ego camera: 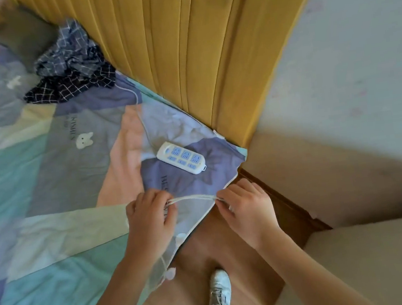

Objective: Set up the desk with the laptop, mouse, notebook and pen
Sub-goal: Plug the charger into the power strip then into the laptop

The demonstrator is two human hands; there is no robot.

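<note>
We look down at the corner of a bed point(48, 196) covered with a soft, creased patchwork sheet in pale blue, lavender, peach and cream, printed with a small white cartoon cat. Our left hand point(150, 219) and right hand point(246, 210) hover above the bed's corner, each with fingers curled tight round a thin white cord point(193, 198). The cord is doubled into a few smooth strands and pulled nearly straight between the two fists. More of it hangs below the left hand, past two small round white blobs that are too blurred to make out.

Just beyond the hands lies a white plastic power strip point(182, 161), an oblong with rounded ends and light blue sockets, flat on the sheet. Its own thin white lead point(139, 114) runs away from it up the bed towards a crumpled heap of dark blue checked cloth point(71, 74), beside a dull olive pillow point(24, 39).

A padded mustard-yellow headboard point(181, 40) with vertical channels stands behind the bed, and a pale wall point(346, 45) meets it on the right. Below us is smooth wooden flooring point(196, 267), where one white laced trainer point(220, 294) stands.

None of the laptop, mouse, notebook or pen shows in this view; we cannot tell where they are.
</note>
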